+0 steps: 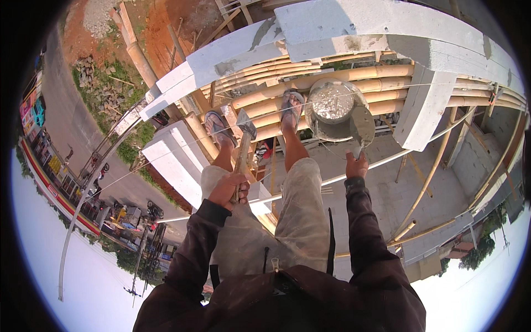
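Observation:
My left hand (229, 190) is closed round the handle of a wooden-handled tool with a flared grey metal head (246, 125). The head points away from me, between my feet; its exact kind is not clear. In my right hand (356, 165) is a trowel (363, 126), gripped by its handle, with wet grey mortar over its blade. That blade overlaps the right rim of a round bucket (317, 128) that stands on bamboo poles and holds wet mortar (333, 104).
I stand in sandals on bamboo poles (381, 84), high above a road (88, 116). A curved white block wall (343, 22) runs ahead. White blocks stand at left (174, 160) and right (425, 108). A thin string (409, 87) crosses in front; a room floor (412, 182) lies below right.

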`<state>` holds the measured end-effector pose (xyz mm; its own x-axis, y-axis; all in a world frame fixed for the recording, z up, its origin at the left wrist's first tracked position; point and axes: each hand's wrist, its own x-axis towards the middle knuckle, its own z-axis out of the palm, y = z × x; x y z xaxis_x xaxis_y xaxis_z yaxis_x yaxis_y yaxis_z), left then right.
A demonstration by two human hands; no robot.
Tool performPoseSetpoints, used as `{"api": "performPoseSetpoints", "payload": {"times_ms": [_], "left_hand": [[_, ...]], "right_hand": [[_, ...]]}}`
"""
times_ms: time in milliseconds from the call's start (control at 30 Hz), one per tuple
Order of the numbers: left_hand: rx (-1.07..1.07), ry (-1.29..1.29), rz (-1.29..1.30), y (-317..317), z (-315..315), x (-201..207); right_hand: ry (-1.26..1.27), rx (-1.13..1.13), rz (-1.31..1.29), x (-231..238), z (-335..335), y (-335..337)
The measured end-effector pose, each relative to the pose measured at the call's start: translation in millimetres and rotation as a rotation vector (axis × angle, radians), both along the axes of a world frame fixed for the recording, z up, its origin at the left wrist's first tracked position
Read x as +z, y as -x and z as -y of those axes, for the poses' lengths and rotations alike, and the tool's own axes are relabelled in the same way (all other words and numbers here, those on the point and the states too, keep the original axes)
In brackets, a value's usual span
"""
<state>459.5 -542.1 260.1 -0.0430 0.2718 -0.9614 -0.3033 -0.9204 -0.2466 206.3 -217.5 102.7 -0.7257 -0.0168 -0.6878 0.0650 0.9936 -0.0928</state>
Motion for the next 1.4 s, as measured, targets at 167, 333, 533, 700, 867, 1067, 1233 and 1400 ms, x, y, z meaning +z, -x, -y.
{"api": "performPoseSetpoints", "payload": {"times_ms": [167, 333, 533, 700, 867, 1067, 1233, 1400], "left_hand": [[-0.124, 0.023, 0.057, -28.7, -10.4, -37.7], [-0.187, 0.007, 0.094, -61.7, -6.5, -83.4], [-0.214, 0.032, 0.089, -90.2, -8.5, -124.9], [-0.257, -0.003, 0.070, -101.3, -4.5, -147.2], [-0.339, 0.053, 0.059, -112.3, -6.9, -163.4], [-0.358, 0.108, 0.041, -122.7, -12.7, -174.3], [-0.531, 0.131, -0.018, -129.7, -19.3, -177.0], [-0.547, 0.093, -0.005, -152.5, -37.8, -179.4]], "right_hand": [[-0.238, 0.047, 0.069, -41.9, 26.4, 7.6], [-0.344, -0.064, 0.010, -100.0, 53.6, 19.2], [-0.206, 0.017, 0.023, -159.2, 98.9, -8.6], [-0.051, 0.072, 0.033, -140.8, 57.3, -10.2], [0.067, 0.009, 0.066, -81.5, 14.9, -12.0], [0.264, -0.394, 0.198, -34.8, 52.9, -37.4], [0.556, -0.431, 0.235, -47.4, 137.7, -96.4], [0.820, -0.626, 0.277, -114.6, 242.2, -149.8]]}}
